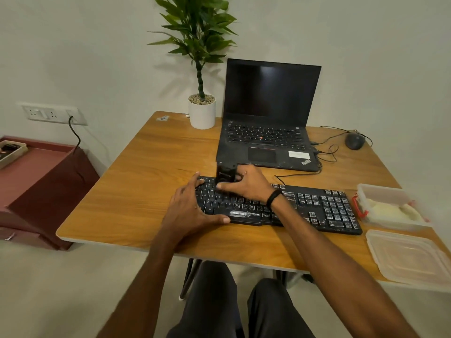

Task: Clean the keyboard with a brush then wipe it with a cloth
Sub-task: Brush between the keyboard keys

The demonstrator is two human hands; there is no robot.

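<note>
A black keyboard [324, 208] with white dust on its keys lies across the wooden table [136, 191]. My right hand [246, 184] is shut on a black block-shaped brush [225, 174] pressed down onto the keyboard's upper left keys. My left hand [192, 211] grips the keyboard's left end, thumb along the front edge, fingers over the top. A white cloth [390, 211] lies in a clear plastic box [380, 191] right of the keyboard.
An open black laptop [268, 113] stands behind the keyboard, with a mouse [354, 140] and cables at the back right. A potted plant [202, 111] stands at the back. A plastic lid [410, 257] lies at the front right. A maroon cabinet [41, 184] stands to the left.
</note>
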